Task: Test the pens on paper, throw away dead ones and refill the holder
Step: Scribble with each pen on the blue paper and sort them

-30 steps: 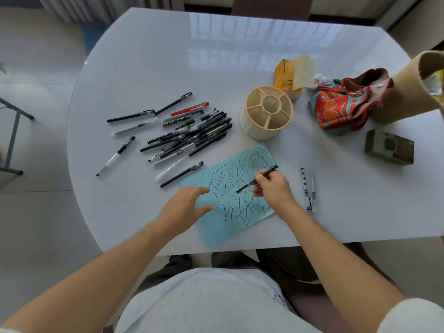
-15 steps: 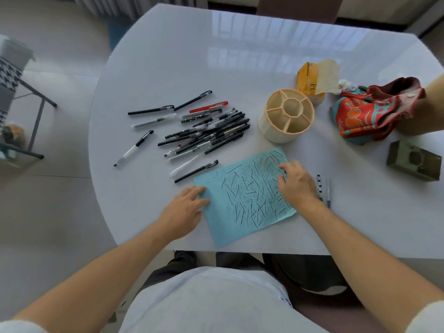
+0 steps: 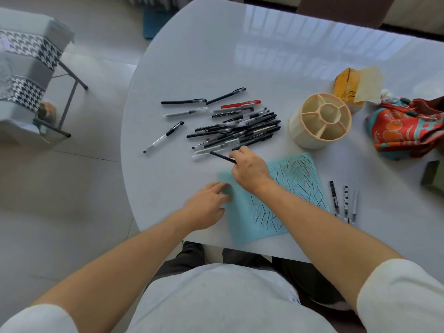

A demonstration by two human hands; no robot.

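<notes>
A light blue paper point(image 3: 298, 186) covered with pen strokes lies near the table's front edge. My left hand point(image 3: 206, 207) rests flat on its left corner. My right hand point(image 3: 249, 169) is above the paper's upper left part and pinches a black pen point(image 3: 222, 157) that points left toward the pile. A heap of mostly black pens point(image 3: 240, 131) lies behind it, with one red pen point(image 3: 240, 104) among them. The cream pen holder point(image 3: 320, 120) with its divided compartments stands empty at the right. Three pens point(image 3: 343, 200) lie side by side right of the paper.
On the white table point(image 3: 240, 56), a yellow tissue pack point(image 3: 353, 87) and a red patterned cloth bag point(image 3: 408, 128) sit behind the holder. A dark green box point(image 3: 432, 176) is at the right edge. A stool with houndstooth fabric point(image 3: 26, 68) stands on the floor at the left.
My right hand put the tested pen down with the pens right of the paper, crossed left over the paper and picked up a black pen near the pile. My left hand stayed on the paper.
</notes>
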